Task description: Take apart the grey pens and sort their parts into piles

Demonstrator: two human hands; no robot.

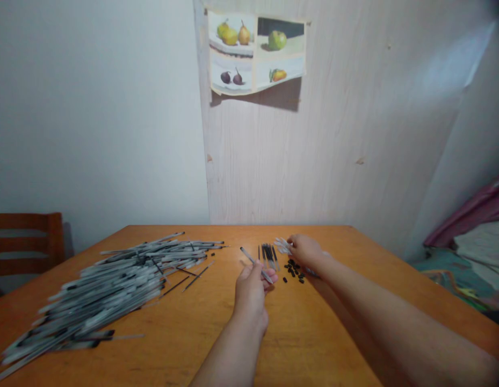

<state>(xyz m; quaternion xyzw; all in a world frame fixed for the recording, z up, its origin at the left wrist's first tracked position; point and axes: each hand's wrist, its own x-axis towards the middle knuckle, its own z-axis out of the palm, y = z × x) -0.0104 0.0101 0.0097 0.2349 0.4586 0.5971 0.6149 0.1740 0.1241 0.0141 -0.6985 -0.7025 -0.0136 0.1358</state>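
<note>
My left hand is closed around a slim pen with a clear barrel and a grey tip, held slanted above the middle of the table. My right hand reaches farther to the right, its fingers pinched together at a small group of clear plastic pieces that look like pen caps. Whatever sits between those fingertips is too small to make out. Between the hands lies a row of dark ink refills. Several short black plugs are scattered just below my right hand.
A large heap of clear and black pen parts covers the left of the wooden table. Loose thin refills lie at its right edge. A wooden chair stands at left; cloths are piled at right.
</note>
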